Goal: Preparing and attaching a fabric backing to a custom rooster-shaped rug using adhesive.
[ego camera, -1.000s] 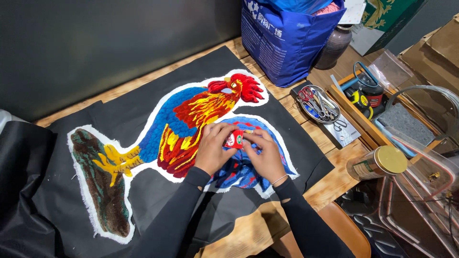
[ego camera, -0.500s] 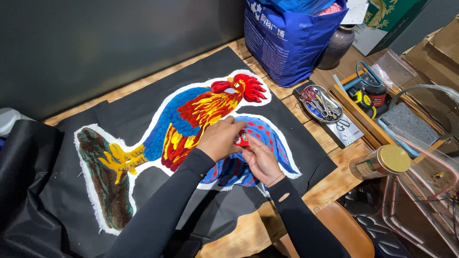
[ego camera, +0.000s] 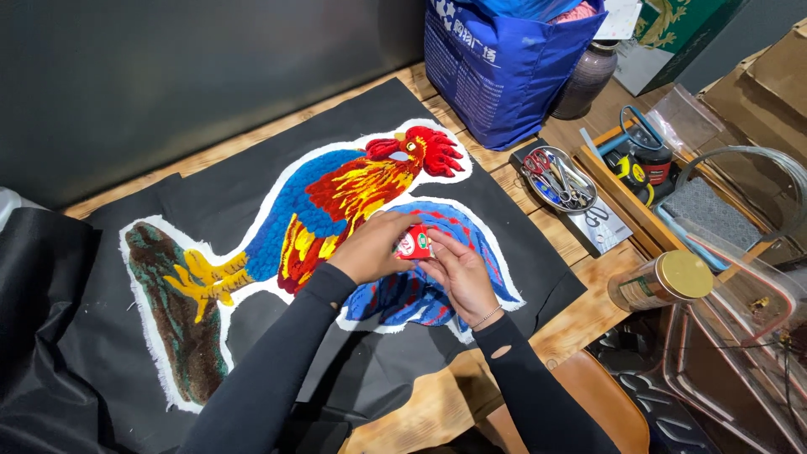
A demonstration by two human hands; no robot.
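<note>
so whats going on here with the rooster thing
A person holds a small red packet between both hands, the left hand and the right hand, just above a tufted rooster piece in red, yellow and blue. The rooster lies flat on black cloth over a wooden table. To the right sit a tray of scissors, a gold-lidded jar and a blue bag.

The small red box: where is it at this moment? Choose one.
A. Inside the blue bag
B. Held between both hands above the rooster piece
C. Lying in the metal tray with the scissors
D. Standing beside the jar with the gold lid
B: the small red box sits between the left hand and the right hand, over the tufted rooster piece on the black cloth.
</note>
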